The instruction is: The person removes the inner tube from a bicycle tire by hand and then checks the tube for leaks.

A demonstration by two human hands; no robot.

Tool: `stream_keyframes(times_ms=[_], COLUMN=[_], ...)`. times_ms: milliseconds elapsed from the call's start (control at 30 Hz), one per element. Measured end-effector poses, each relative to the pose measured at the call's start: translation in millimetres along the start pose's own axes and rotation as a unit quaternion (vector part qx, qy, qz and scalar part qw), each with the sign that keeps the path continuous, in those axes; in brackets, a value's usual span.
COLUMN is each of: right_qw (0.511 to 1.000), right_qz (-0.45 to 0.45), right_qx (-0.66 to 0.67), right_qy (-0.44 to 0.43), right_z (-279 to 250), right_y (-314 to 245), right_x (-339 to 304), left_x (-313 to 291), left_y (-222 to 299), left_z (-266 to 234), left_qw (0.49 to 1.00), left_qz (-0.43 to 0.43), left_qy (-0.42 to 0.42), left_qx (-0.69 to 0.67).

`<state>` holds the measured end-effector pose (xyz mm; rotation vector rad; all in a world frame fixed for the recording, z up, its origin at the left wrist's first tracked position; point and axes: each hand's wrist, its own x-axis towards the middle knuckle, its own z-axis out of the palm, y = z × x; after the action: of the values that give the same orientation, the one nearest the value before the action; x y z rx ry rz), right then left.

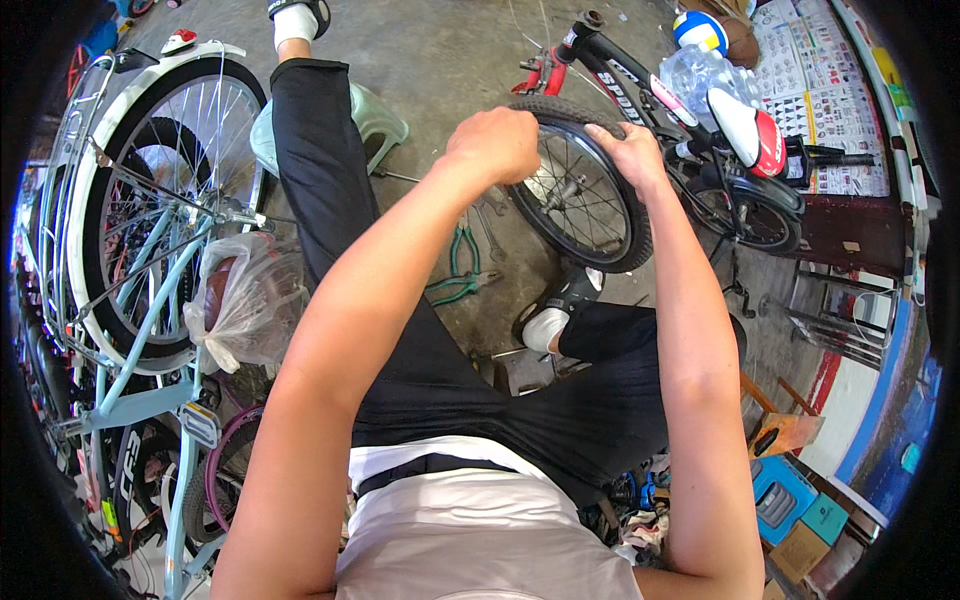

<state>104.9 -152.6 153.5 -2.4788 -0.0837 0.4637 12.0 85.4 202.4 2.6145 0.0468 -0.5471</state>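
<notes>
A small bicycle wheel (572, 190) with a black knobby tyre and dark spokes stands tilted between my hands, above the concrete floor. At its left edge, my left hand (497, 143) is closed in a fist around the tyre, its fingertips hidden underneath. My right hand (632, 158) grips the upper right of the wheel, with the thumb over the rim and the fingers at the tyre. Green-handled pliers (462, 285) lie on the floor below my left hand. Beside them is a metal wrench (490, 235).
A black kids' bicycle (640, 95) with a white and red saddle lies beyond my right hand. To the left stands a light-blue bicycle (150, 300) with a plastic bag (250, 305) beside it. A pale green stool (375, 125) is behind my left leg. Boxes (785, 500) sit lower right.
</notes>
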Motion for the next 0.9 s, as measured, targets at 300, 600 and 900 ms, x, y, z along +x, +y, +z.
stream_keyframes(times_ms=[300, 600, 900], right_qw=[1.0, 1.0, 0.998], right_qz=[-0.01, -0.006, -0.004], right_qx=[0.0, 0.011, -0.045], right_qy=[0.003, -0.012, 0.048], right_z=[-3.9, -1.4, -2.6], right_y=[-4.9, 9.8, 9.4], right_x=[-4.8, 3.2, -1.1], left_x=[17.2, 21.9, -15.0], left_y=[1.2, 17.4, 3.6], left_z=[-10.6, -25.0, 40.7], left_qw=[0.999, 0.997, 0.99], left_qz=[0.031, 0.017, -0.017], left_qy=[-0.012, -0.07, 0.052], left_qx=[-0.004, 0.031, -0.127])
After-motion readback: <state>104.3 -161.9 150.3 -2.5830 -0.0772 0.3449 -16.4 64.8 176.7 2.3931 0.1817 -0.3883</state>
